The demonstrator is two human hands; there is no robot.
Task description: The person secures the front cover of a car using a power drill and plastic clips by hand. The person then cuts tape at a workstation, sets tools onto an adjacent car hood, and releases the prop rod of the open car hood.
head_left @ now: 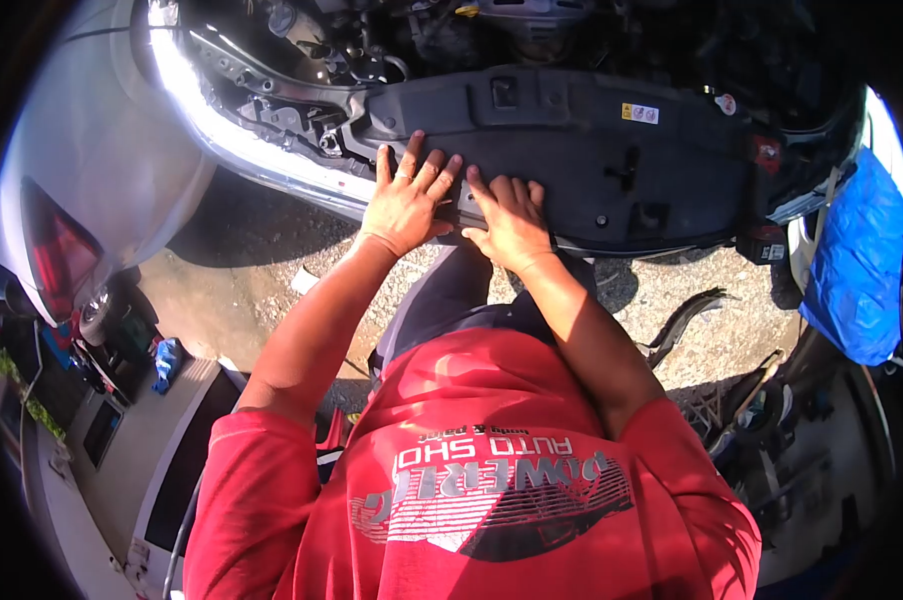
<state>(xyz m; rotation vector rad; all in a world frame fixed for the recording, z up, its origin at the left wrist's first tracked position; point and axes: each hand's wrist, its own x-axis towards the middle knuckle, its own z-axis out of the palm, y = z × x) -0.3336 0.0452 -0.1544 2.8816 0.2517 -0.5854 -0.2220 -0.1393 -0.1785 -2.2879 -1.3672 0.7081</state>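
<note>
A pale car [82,130] with a red tail light [60,248] stands at the far left, and a white scrap [304,281] lies on the sunlit ground to its right. Next comes the bright front edge of a second car [262,165], its engine bay [437,40] exposed, with a broad black cover [572,165] lying along the front of that bay. Over the left part of the cover's front edge is the left hand [404,205], palm down, its fingers spread and straight, the thumb pointing right. Just beside it, the right hand [517,220] lies palm down on the same edge, fingers closer together and slightly bent, thumb turned toward the left one; whether either thumb hooks under the edge cannot be told. Further right, a yellow-and-white label [640,113] sits near the cover's rear edge, with a round sticker [725,103] near its rear right corner. A dark curved strip [684,322] lies on the ground below the cover's front edge; a crumpled blue sheet [857,265] hangs beyond its right end.
</note>
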